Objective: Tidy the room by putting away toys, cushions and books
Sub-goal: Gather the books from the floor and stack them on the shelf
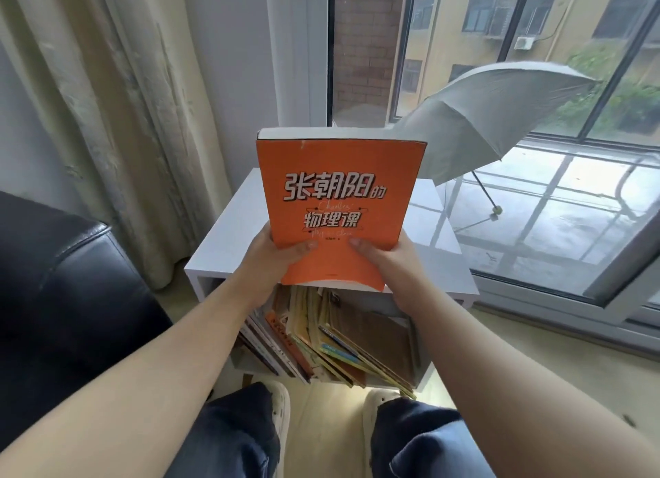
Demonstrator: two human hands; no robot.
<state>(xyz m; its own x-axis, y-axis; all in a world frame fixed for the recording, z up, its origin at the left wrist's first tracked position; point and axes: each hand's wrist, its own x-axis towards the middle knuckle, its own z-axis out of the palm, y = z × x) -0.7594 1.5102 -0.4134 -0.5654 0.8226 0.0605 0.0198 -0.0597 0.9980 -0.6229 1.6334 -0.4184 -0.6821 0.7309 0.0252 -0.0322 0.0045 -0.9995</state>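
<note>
You hold the orange book (339, 199) upright, cover facing you, just above the top of the white shelf (228, 234). Your left hand (275, 259) and right hand (385, 263) each pinch a bottom corner, thumbs on the cover and the other fingers hidden behind it. The lower edge bows under that pinch, so loosen your thumbs a little and take more weight on the fingers at the back. The compartment below holds a slumped row of books (332, 345), leaning and spilling past the front edge. I'd free one hand to push that row upright first, then bring the book down in front of the shelf and slide it in beside them, clear of the black sofa (64, 281) on your left
</note>
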